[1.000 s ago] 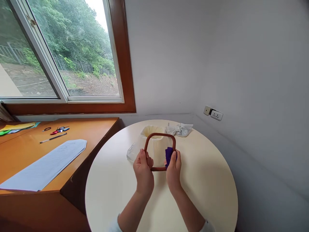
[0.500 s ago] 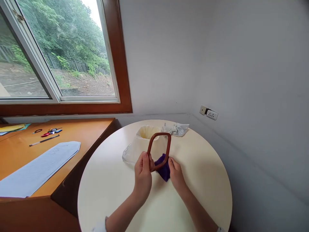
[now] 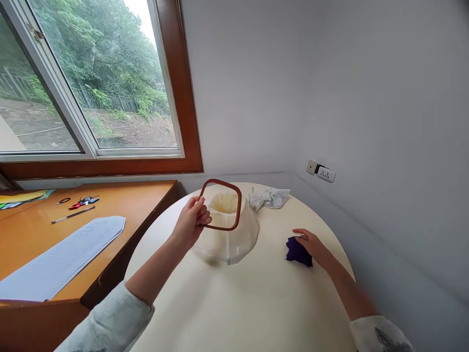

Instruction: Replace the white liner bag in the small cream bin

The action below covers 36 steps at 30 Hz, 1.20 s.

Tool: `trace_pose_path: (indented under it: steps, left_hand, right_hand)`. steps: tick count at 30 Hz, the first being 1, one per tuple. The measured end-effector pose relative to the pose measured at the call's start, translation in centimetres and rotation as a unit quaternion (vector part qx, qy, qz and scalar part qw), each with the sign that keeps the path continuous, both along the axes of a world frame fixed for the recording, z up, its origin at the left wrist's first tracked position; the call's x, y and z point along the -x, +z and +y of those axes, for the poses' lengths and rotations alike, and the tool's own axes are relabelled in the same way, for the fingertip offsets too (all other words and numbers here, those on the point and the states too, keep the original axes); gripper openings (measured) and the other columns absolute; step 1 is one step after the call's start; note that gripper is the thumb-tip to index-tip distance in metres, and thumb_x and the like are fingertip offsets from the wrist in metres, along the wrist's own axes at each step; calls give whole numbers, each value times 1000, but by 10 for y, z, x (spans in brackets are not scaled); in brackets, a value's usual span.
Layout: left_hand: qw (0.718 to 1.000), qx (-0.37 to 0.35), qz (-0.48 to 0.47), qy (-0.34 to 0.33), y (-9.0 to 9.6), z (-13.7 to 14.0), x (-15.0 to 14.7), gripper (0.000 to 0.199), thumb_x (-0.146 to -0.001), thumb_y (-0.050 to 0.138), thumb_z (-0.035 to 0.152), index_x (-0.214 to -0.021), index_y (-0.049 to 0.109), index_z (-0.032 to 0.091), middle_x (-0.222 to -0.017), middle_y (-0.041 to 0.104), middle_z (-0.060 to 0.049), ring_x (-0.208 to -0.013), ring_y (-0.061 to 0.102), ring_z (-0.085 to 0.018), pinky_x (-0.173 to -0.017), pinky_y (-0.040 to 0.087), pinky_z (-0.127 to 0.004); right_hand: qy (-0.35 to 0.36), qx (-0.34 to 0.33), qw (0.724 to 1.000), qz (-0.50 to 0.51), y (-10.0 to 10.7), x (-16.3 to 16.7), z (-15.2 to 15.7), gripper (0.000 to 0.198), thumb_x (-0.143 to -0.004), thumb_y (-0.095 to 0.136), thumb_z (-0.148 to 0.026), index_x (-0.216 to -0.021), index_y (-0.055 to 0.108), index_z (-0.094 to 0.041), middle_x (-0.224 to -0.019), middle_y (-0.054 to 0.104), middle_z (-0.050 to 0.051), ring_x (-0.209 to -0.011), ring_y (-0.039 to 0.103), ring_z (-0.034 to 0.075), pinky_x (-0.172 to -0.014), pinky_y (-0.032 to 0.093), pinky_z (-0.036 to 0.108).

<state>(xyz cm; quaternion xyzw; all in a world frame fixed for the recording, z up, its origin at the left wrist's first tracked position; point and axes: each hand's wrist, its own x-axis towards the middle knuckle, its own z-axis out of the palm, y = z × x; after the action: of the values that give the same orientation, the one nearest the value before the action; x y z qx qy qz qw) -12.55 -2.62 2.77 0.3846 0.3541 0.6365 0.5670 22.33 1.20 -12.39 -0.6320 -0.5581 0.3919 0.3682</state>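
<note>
My left hand [image 3: 192, 218] is closed around the left side of a brown rounded-square frame [image 3: 239, 208], held up above the table. Through its opening shows a bowl-like container covered by a pale plastic bag [image 3: 240, 239], yellowish inside. At the right, a crumpled piece of dark purple cloth [image 3: 298, 253] lies on the table. My right hand [image 3: 310, 243] is over the cloth's upper edge, its fingers stretched out and apart. Whether a fingertip still touches the cloth I cannot tell.
A knotted white plastic bag [image 3: 271, 197] lies at the back of the round cream table [image 3: 234, 303]. On the wooden desk [image 3: 146, 205] to the left are paper sheets [image 3: 73, 256], a pen [image 3: 73, 215] and several small items. A wall socket [image 3: 326, 174] is at the right.
My hands have moved apart. The left has carried the frame up and to the left, off the purple cloth. My right hand has taken the cloth to the right, down onto the table, and its fingers have spread.
</note>
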Motion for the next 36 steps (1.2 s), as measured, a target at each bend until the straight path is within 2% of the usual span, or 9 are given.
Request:
trace_pose_path:
  steps: [5,9,12,16,18,22,25,31,36]
  left_hand:
    - [998,46,-39,-27,-9,22,15,15,-87,48,21,-73,46,18,-44,20,11,-36,18,-3,-39,19,-16]
    - [997,62,-23,-50,-13,32,19,13,-86,50,22,-75,48,17,-44,23,10,-37,21,-3,-39,21,-16]
    - [996,64,-12,-57,-14,41,19,12,-85,52,22,-75,49,17,-45,24,10,-37,23,-3,-40,22,-16]
    - [997,53,1,-52,-15,47,12,14,-87,50,25,-75,48,17,-46,24,10,-38,24,-3,-40,23,-16]
    - [997,49,12,-57,-15,47,8,14,-86,51,25,-75,48,17,-47,24,9,-39,25,-3,-40,24,-16]
    - [994,52,47,-78,-12,45,5,14,-82,57,26,-75,51,16,-48,25,9,-39,25,-2,-40,23,-15]
    - [991,54,76,-99,-5,49,9,16,-79,62,28,-75,54,15,-48,25,10,-39,25,-2,-39,22,-15]
    - [987,48,124,-93,7,72,18,15,-74,67,22,-79,60,9,-47,32,8,-39,32,-3,-38,28,-16]
    - [986,35,164,10,7,82,26,47,-71,67,15,-115,49,11,-78,60,-5,-71,60,-14,-71,49,-29]
  right_hand:
    - [16,10,991,-132,-10,-16,7,28,-71,53,-25,-98,61,-19,-92,62,6,-88,58,21,-81,41,34]
    - [0,-13,982,-190,-1,-12,8,31,-74,51,-24,-103,58,-16,-113,56,13,-108,50,26,-93,35,40]
    - [20,-55,983,-174,23,9,5,32,-81,44,-29,-109,55,-19,-118,54,9,-109,51,21,-94,37,34]
    - [114,-77,990,-8,66,58,-4,40,-85,38,-40,-116,52,-18,-103,62,9,-94,61,19,-81,47,32]
    - [142,-115,982,50,84,83,-6,49,-85,41,-42,-128,42,-20,-108,59,9,-95,60,18,-80,48,33]
    - [119,-226,965,57,115,119,4,57,-85,44,-44,-136,32,-25,-119,52,7,-102,54,16,-80,47,31]
    - [134,-266,955,-12,134,133,15,49,-84,46,-43,-130,44,-25,-114,55,6,-94,54,15,-76,46,28]
    - [157,-299,916,-215,152,150,27,31,-88,37,-31,-108,61,-26,-75,63,-1,-64,51,13,-60,37,24]
    - [86,-252,901,-343,148,161,35,33,-89,32,-25,-110,56,-16,-73,64,5,-66,56,17,-57,32,25]
